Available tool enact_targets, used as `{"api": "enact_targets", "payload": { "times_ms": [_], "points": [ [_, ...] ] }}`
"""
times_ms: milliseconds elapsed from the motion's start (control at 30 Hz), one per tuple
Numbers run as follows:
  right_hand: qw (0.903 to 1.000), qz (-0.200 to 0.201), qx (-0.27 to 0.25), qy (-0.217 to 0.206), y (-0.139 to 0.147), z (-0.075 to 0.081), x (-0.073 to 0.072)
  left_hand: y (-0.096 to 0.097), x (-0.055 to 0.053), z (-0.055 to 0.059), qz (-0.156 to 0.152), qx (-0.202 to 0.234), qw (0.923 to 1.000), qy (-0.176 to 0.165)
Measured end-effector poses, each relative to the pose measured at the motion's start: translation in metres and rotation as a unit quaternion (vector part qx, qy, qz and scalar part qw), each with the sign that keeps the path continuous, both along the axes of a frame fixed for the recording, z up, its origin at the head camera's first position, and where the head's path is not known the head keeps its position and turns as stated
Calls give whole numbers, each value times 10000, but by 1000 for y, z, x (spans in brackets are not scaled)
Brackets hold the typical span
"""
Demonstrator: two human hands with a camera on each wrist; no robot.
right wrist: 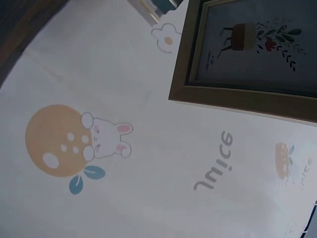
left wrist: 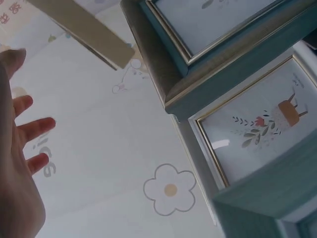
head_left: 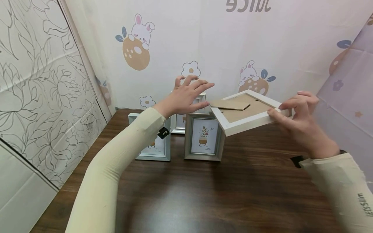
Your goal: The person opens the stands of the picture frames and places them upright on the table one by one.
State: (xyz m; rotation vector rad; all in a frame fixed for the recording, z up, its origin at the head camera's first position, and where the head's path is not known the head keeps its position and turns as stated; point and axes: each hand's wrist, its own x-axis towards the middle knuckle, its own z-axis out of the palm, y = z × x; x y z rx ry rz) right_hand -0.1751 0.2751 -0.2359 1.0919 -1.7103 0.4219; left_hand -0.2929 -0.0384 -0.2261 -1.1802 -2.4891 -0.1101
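Note:
A white picture frame [head_left: 247, 125] is held tilted in the air, its brown back and folding stand [head_left: 230, 104] facing up. My right hand [head_left: 303, 121] grips its right edge, thumb on the near side. In the right wrist view the picture frame's front [right wrist: 247, 49] shows a potted plant print; the right hand is out of that view. My left hand [head_left: 186, 95] hovers by the stand's left end, fingers spread and loosely bent; the left wrist view shows the hand [left wrist: 22, 148] apart from the stand [left wrist: 84, 32]. A taupe picture frame [head_left: 203, 155] stands just below the held one.
A pale blue picture frame [head_left: 154, 158] stands to the left, partly behind my left sleeve. Behind, a silver picture frame [head_left: 178, 130] is mostly covered. All stand on a dark wooden table [head_left: 186, 197] against a printed curtain [head_left: 186, 38]; a flower-patterned panel [head_left: 43, 97] borders the left.

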Motion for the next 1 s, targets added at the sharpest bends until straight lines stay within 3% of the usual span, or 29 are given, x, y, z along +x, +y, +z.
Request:
{"api": "enact_targets", "payload": {
  "times_ms": [200, 333, 467, 633, 1000],
  "points": [
    [9992, 236, 225, 213, -10, -3, -1, 13, -6, 4, -271, -557, 9966, -537],
    [9987, 243, 235, 374, -15, -3, -1, 20, -8, 3, -538, -769, 9934, -658],
    [9973, 225, 101, 696, -15, -3, -2, 23, -9, 2, -766, -875, 9916, -558],
    [9954, 249, -31, 920, -17, -4, -3, 26, -10, 4, -835, -1049, 9899, -458],
    [9964, 205, 35, 823, -18, 2, 4, 30, -7, 8, -929, -1065, 9899, -109]
  ]
}}
